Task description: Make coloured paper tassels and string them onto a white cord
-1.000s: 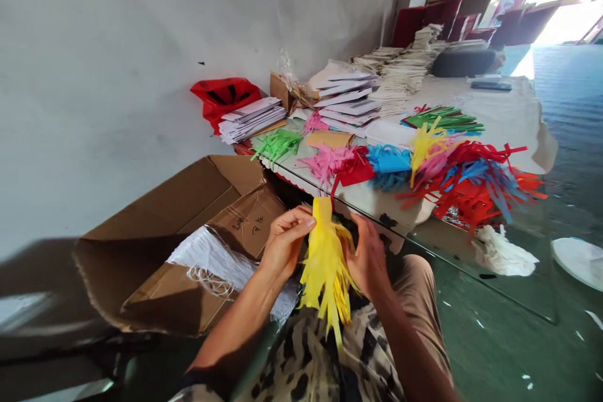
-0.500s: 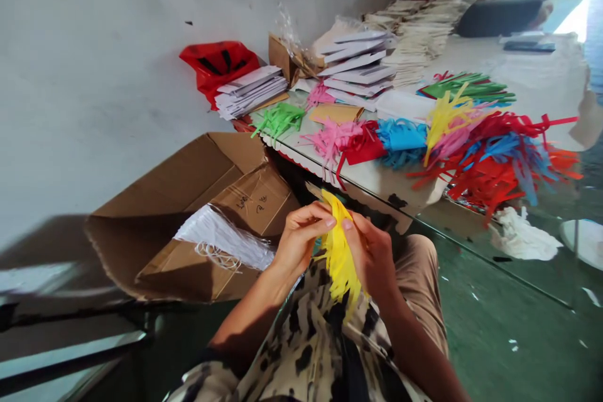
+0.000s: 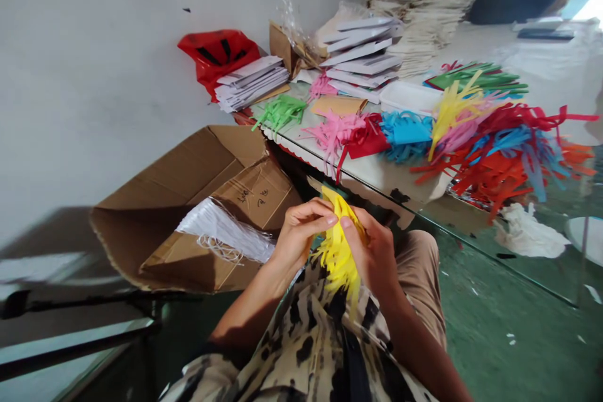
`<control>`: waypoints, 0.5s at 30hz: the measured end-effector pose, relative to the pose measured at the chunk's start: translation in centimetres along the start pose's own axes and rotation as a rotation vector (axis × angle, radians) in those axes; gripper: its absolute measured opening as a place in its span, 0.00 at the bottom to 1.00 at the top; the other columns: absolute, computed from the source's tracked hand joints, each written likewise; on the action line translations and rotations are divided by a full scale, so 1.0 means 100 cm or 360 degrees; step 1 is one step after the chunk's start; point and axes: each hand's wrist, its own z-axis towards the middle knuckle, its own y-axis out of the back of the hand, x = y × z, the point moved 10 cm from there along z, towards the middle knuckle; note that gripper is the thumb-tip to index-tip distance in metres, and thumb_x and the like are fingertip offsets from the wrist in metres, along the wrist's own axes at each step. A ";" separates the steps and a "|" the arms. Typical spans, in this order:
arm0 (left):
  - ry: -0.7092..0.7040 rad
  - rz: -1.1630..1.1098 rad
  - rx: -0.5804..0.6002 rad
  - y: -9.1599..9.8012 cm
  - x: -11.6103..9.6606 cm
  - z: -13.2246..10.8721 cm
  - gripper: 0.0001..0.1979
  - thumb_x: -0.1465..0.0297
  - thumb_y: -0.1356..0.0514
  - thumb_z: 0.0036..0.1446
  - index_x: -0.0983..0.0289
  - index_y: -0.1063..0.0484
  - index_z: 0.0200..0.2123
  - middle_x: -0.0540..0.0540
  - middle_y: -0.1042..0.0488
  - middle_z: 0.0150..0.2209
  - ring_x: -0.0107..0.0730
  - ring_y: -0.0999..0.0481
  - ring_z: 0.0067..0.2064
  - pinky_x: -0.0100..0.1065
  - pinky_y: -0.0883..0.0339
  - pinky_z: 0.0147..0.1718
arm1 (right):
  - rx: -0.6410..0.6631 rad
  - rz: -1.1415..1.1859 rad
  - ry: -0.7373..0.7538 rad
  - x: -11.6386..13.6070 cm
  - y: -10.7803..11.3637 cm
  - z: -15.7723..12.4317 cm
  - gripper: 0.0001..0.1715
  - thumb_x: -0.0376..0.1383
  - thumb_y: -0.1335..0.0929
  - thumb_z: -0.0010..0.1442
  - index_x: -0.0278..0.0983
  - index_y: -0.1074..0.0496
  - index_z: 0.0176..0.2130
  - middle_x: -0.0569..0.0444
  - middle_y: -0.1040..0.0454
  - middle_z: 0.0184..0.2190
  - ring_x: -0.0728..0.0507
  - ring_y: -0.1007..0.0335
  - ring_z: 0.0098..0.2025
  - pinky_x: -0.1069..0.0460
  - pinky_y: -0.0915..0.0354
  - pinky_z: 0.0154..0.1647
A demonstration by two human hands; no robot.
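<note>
A yellow fringed paper tassel (image 3: 340, 264) hangs in front of my lap, its cut strips pointing down. My left hand (image 3: 304, 229) pinches its upper part from the left, thumb and fingers pressed together. From the other side my right hand (image 3: 372, 242) grips the same top edge, the thumb lying on the front. Both thumbs are close together near the folded upper end. Part of the paper is covered by my fingers. A bundle of white strings (image 3: 226, 229) lies to the left of my left hand, on a cardboard box (image 3: 160, 195).
Along the glass-topped table (image 3: 367, 169) lie a green fringe (image 3: 282, 111), a pink fringe (image 3: 336, 129), a blue fringe (image 3: 406, 132) and a mixed red-orange heap (image 3: 499, 169). Stacked white envelopes (image 3: 362, 53) and a red bag (image 3: 219, 56) stand by the wall.
The view has shifted slightly. Both hands still hold the yellow tassel, whose top looks a little more spread and whose strips have swung slightly.
</note>
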 end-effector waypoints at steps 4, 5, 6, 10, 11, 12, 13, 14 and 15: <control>0.0046 0.0000 -0.0008 0.001 0.004 0.000 0.08 0.67 0.24 0.50 0.62 0.17 0.28 0.53 0.24 0.35 0.31 0.27 0.37 0.33 0.35 0.39 | -0.0043 0.0007 -0.0017 -0.008 0.003 0.000 0.18 0.45 0.36 0.75 0.39 0.22 0.48 0.56 0.25 0.32 0.48 0.33 0.31 0.54 0.36 0.34; 0.0050 0.0005 -0.0005 0.001 0.005 0.000 0.08 0.66 0.24 0.50 0.63 0.17 0.28 0.53 0.24 0.35 0.31 0.27 0.37 0.33 0.35 0.39 | -0.0052 -0.0014 -0.0012 -0.009 0.003 0.000 0.18 0.45 0.37 0.75 0.39 0.22 0.47 0.57 0.26 0.31 0.48 0.34 0.31 0.54 0.38 0.33; 0.0054 0.0020 -0.0001 0.001 0.005 0.000 0.09 0.66 0.24 0.51 0.63 0.18 0.28 0.53 0.24 0.35 0.31 0.27 0.37 0.32 0.35 0.39 | -0.0063 -0.0041 -0.0002 -0.009 0.004 0.000 0.18 0.45 0.37 0.75 0.38 0.23 0.45 0.57 0.27 0.31 0.48 0.35 0.31 0.54 0.39 0.33; 0.0006 0.0225 -0.0018 0.004 -0.001 0.000 0.13 0.62 0.25 0.56 0.64 0.22 0.33 0.51 0.27 0.32 0.28 0.31 0.33 0.30 0.38 0.35 | -0.0105 -0.0219 0.0069 -0.006 0.010 0.001 0.19 0.45 0.38 0.76 0.38 0.27 0.38 0.58 0.30 0.29 0.49 0.38 0.29 0.54 0.41 0.32; -0.0022 0.0297 -0.0019 0.005 -0.004 0.000 0.14 0.61 0.27 0.58 0.63 0.23 0.34 0.50 0.28 0.31 0.27 0.32 0.32 0.30 0.39 0.34 | -0.0108 -0.0266 0.0086 -0.005 0.011 0.001 0.20 0.45 0.39 0.76 0.39 0.28 0.36 0.58 0.31 0.28 0.49 0.39 0.29 0.54 0.42 0.32; -0.0051 0.0368 -0.0010 0.005 -0.007 0.000 0.14 0.59 0.28 0.60 0.63 0.24 0.35 0.50 0.29 0.31 0.27 0.33 0.32 0.29 0.40 0.33 | -0.0104 -0.0306 0.0100 -0.004 0.011 0.002 0.20 0.45 0.40 0.77 0.39 0.30 0.36 0.58 0.32 0.28 0.49 0.39 0.29 0.53 0.42 0.32; -0.0079 0.0430 0.0004 0.004 -0.010 0.001 0.14 0.59 0.29 0.62 0.63 0.25 0.35 0.49 0.30 0.31 0.27 0.34 0.31 0.29 0.40 0.33 | -0.0090 -0.0332 0.0108 -0.003 0.012 0.003 0.21 0.45 0.41 0.77 0.39 0.32 0.35 0.58 0.33 0.27 0.49 0.40 0.29 0.53 0.43 0.32; -0.0106 0.0482 0.0020 0.004 -0.012 0.002 0.15 0.58 0.31 0.63 0.63 0.26 0.36 0.49 0.31 0.31 0.27 0.35 0.31 0.29 0.41 0.32 | -0.0071 -0.0341 0.0110 -0.003 0.012 0.004 0.22 0.45 0.42 0.77 0.39 0.33 0.34 0.58 0.34 0.27 0.49 0.40 0.29 0.53 0.43 0.32; -0.0132 0.0531 0.0036 0.003 -0.014 0.004 0.15 0.57 0.32 0.64 0.63 0.27 0.37 0.49 0.32 0.30 0.27 0.36 0.31 0.29 0.42 0.31 | -0.0049 -0.0333 0.0108 -0.003 0.012 0.005 0.22 0.45 0.42 0.78 0.40 0.36 0.32 0.58 0.35 0.27 0.49 0.41 0.29 0.53 0.44 0.32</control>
